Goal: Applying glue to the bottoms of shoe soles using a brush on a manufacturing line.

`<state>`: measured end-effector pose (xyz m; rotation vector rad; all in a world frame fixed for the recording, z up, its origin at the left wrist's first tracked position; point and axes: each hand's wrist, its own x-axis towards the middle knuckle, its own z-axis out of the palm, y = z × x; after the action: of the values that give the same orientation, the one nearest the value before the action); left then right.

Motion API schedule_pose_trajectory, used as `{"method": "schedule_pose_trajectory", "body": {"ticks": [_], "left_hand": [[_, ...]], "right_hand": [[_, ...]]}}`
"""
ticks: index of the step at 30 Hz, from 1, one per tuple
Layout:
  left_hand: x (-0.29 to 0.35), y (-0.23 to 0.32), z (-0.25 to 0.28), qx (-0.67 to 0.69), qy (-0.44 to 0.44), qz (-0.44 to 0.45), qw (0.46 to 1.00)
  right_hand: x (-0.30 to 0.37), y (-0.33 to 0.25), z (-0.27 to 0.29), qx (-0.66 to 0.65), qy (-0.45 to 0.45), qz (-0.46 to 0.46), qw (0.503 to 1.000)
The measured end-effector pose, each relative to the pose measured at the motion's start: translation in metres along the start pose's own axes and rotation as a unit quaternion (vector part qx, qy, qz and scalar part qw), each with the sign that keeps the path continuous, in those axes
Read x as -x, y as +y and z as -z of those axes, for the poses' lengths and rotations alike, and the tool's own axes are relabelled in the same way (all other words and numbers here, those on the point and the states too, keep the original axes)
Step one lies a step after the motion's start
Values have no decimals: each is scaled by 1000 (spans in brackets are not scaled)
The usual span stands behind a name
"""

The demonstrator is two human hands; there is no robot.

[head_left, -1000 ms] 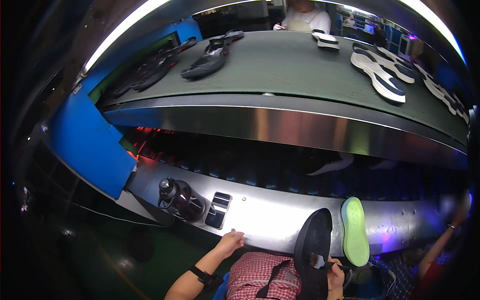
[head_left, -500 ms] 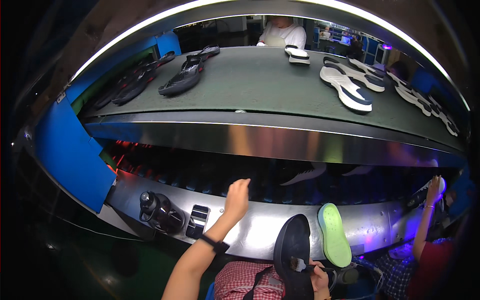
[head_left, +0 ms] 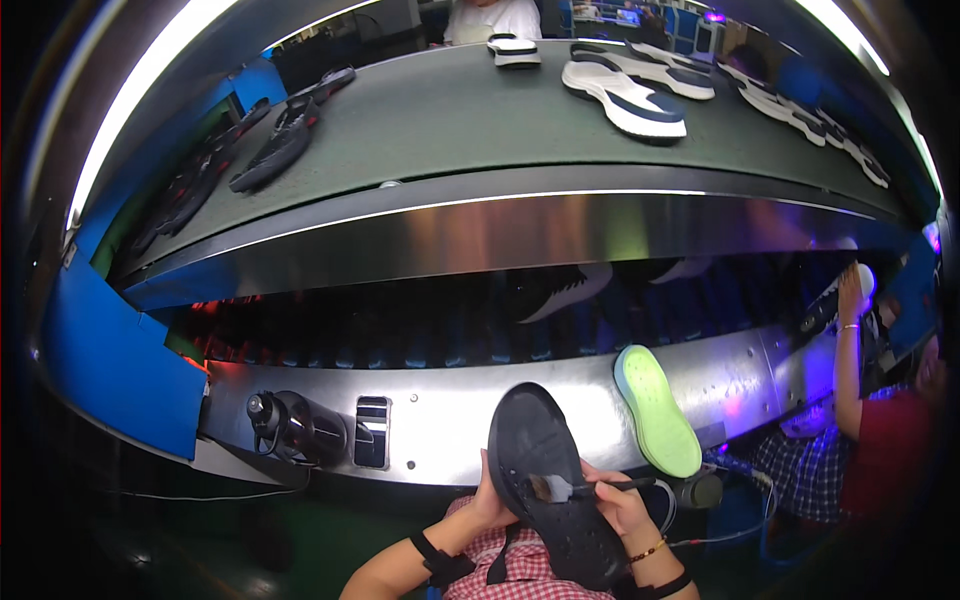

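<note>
Tilted up in front of me is a black shoe sole [head_left: 532, 435], its inner face toward me. My left hand [head_left: 488, 502] grips its left edge, the fingers partly hidden behind it. In my right hand [head_left: 622, 508] is a brush [head_left: 556, 488] with a dark handle. Its bristles rest against the middle of the sole's inner face. Just right of the sole, a light green shoe sole [head_left: 662, 415] lies on the metal ledge [head_left: 455, 400].
On the ledge's left stand a dark bottle [head_left: 318, 428] and a phone [head_left: 373, 432]. White soles [head_left: 635, 105] and black soles [head_left: 280, 145] lie on the upper belt [head_left: 420, 120]. Shoes sit in the lower channel. Near my right hand is a jar [head_left: 702, 490]. A co-worker's hand [head_left: 852, 295] holds a shoe.
My left hand has come back from the lower channel and taken hold of the black sole's left edge. The sole now stands further into view, with the brush still against it. The view has shifted.
</note>
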<state>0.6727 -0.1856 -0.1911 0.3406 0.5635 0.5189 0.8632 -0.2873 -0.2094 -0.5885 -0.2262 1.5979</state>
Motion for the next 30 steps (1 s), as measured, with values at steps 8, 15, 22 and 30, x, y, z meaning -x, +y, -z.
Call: {"method": "schedule_pose_trajectory", "body": {"ticks": [8,15,22,30], "left_hand": [[5,8,-14,51,-91,-64,992],[-5,7,-15,62,-109,-79,989],[-7,19,-29,175,-154,-120,965],[1,33,-51,66,-60,-178,980]], "right_hand": [[3,-6,-44,300,42,121,945],[6,-40,-76,445,-26,179,877],[-36,-60,-116,410,11,200,890],[-22,-62,-133,503,-204,187,819]]}}
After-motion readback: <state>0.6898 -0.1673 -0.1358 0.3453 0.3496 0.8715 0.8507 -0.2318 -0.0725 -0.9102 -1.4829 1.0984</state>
